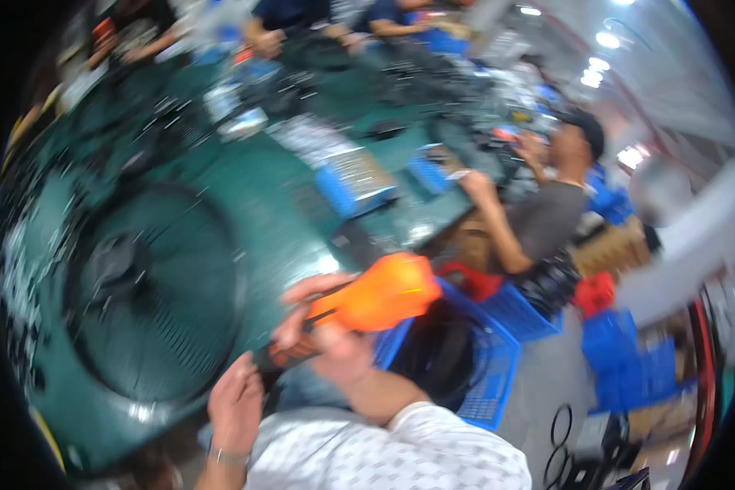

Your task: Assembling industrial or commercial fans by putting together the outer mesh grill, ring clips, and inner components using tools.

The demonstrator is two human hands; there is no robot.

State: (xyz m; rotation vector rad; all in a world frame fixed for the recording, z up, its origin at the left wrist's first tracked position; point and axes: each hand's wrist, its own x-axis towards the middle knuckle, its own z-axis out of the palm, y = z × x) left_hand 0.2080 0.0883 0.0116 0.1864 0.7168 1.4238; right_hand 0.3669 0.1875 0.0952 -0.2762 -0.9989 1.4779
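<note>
My right hand (335,351) is wrapped round an orange and black power drill (392,292), held in front of my body over the table's near edge. Motion blurs the tool, so its tip cannot be made out. Just left of its dark lower end is my left hand (235,396), fingers drawn together; anything between them is hidden. On the green table (278,229) to the left lies a large round black fan grille (238,282), with a dark hub-like part (118,265) inside its ring.
Blue boxes of small parts (355,188) stand beyond my hands. At the near right, a blue crate (490,384) holds dark round things. A co-worker in a dark cap (547,216) sits at the right; other people work along the far side. Blue bins (616,376) are stacked farther right.
</note>
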